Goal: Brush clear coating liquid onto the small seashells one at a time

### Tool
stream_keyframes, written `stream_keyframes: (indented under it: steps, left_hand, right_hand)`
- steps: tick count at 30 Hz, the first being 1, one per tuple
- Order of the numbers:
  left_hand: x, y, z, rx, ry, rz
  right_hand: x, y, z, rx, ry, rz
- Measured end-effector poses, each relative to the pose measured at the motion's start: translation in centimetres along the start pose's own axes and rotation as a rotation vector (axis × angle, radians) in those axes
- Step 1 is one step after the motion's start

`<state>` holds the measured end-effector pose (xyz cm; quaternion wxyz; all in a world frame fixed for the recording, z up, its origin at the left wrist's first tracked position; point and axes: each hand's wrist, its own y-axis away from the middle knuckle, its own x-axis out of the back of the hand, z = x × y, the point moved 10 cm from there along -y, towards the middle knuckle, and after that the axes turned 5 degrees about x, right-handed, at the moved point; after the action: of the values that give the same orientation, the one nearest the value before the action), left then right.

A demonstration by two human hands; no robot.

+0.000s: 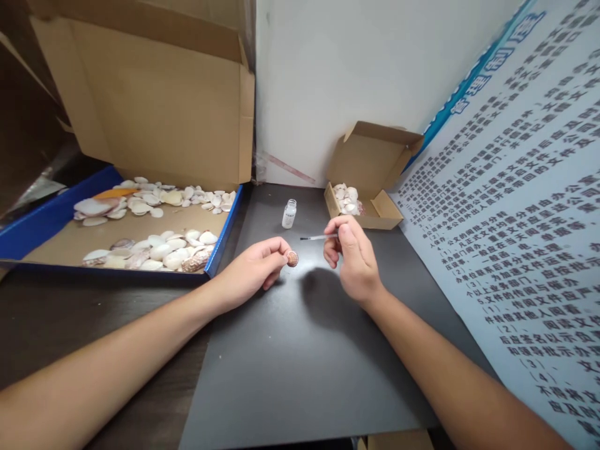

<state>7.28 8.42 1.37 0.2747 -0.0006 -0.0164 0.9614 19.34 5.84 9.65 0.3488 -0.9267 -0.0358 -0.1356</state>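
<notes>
Between its thumb and fingers, my left hand (260,269) pinches a small reddish-brown seashell (292,259). To the right, my right hand (351,256) grips a thin brush (319,237) with a dark tip pointing left toward the shell. The brush tip and the shell are apart. Beyond both hands stands a small clear glass bottle (289,214) with a printed label and no cap on it. All of this is over a dark grey mat (281,375).
At left, a large blue-sided cardboard box (224,228) with its lid up holds many white shells and a few brown ones. A smaller open cardboard box (382,212) with shells stands at the back right. A printed board (515,219) leans along the right side; a white wall (365,62) stands behind.
</notes>
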Motion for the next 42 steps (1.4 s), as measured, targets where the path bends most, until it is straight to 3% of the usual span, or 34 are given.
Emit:
stream_keyframes:
  steps: [4,8,16,42]
  left_hand:
    - [0.0,0.1,-0.1,0.004,0.001,-0.003]
    - [-0.1,0.2,0.2,-0.022,-0.012,-0.005]
    - [-0.1,0.0,0.3,-0.049,0.021,-0.009]
    - [-0.4,0.2,0.7,-0.033,0.022,-0.008]
  right_hand:
    - [0.6,-2.5,-0.5,0.104,0.129,0.046]
    - [-0.2,-4.5,-1.0,0.262,0.447,0.029]
    - [-1.9,-4.6,0.0,0.312,0.677,-0.103]
    - [-2.9,-4.0,0.1,0.364,0.800,-0.186]
